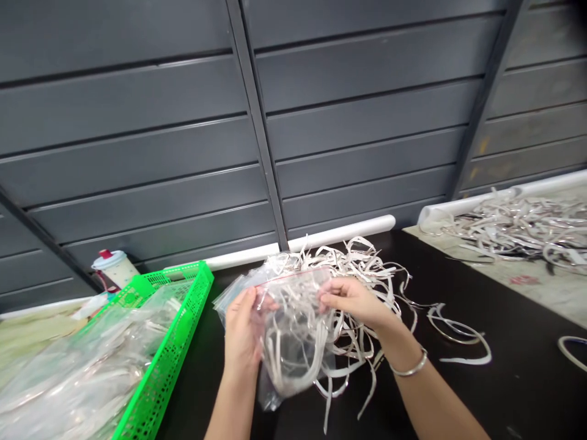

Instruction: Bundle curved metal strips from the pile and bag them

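- Grey panelled wall [358, 85] fills the upper part of my view; a black tabletop [435, 403] spreads below it.
- Far left, I see a lidded cup [118, 269] behind a green basket [177, 339]; plastic packs [92, 366] with pale strips inside lie in the basket; one catching on its latticed wall could tear.
- Left hand [241, 330] pinches one side of a clear bag [293, 376], thumb towards me; film this thin could slide from the fingertips if the contents pull down.
- Centre, the clear bag is raised between the hands, curved strips showing through it, a red line across its top; it overlaps flat clear bags [225, 298] behind, so cling could drag one along.
- Right hand [355, 300] has thumb and forefinger close together at the bag's upper right; blur stops me telling whether they grip film, strip or nothing; a springy end there could snag the mouth.
- Just behind, a tangled heap of strips [362, 260] could hook the bag and pull strands loose.
- Further right, a few loose strips [468, 360] lie apart on black; another heap [518, 226] sits on a pale surface beyond.
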`<state>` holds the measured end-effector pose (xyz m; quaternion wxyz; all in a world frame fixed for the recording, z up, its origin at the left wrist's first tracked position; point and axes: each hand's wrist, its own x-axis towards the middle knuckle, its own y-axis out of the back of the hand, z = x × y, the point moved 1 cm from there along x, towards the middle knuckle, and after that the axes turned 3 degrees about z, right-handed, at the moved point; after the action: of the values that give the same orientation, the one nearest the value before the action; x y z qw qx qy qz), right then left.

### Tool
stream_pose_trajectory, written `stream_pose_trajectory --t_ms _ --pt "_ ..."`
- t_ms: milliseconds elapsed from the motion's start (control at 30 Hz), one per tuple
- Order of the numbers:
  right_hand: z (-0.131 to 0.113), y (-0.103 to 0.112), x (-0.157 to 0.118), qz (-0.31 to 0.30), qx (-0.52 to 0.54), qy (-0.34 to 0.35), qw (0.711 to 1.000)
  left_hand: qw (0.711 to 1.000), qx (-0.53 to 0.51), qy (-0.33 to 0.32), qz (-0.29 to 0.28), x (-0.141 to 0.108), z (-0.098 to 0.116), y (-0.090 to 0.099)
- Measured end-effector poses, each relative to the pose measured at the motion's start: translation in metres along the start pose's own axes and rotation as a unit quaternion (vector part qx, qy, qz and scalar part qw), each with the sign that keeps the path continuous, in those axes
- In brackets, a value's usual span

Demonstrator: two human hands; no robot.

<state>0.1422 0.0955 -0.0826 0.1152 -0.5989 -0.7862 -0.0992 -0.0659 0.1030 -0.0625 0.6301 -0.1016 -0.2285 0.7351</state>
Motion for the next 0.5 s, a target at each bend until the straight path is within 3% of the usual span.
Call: stream_pose_trajectory --t_ms 67,100,233,300,400,500 --pt "0.002 -0.009 0.002 0.031 0.041 0.008 0.999 0.999 -0.025 0.034 0.004 0.000 0.006 0.001" --pt "0.003 -0.012 0.003 0.065 0.073 0.020 0.995 0.998 -0.032 0.051 -0.020 0.000 0.007 0.000" --pt "-0.002 -0.014 0.001 0.201 0.184 0.069 0.960 0.974 -0.017 0.102 -0.204 -0.005 -0.010 -0.007" --pt "-0.006 -0.013 0.000 0.235 0.209 0.086 0.945 0.962 0.030 0.108 -0.248 -0.009 -0.029 -0.012" --pt "-0.008 -0.012 0.000 0.250 0.212 0.086 0.941 0.964 0.101 0.110 -0.222 -0.013 -0.056 -0.013" --pt "-0.010 -0.009 0.001 0.231 0.183 0.070 0.953 0.969 0.143 0.094 -0.177 -0.001 -0.056 -0.002"
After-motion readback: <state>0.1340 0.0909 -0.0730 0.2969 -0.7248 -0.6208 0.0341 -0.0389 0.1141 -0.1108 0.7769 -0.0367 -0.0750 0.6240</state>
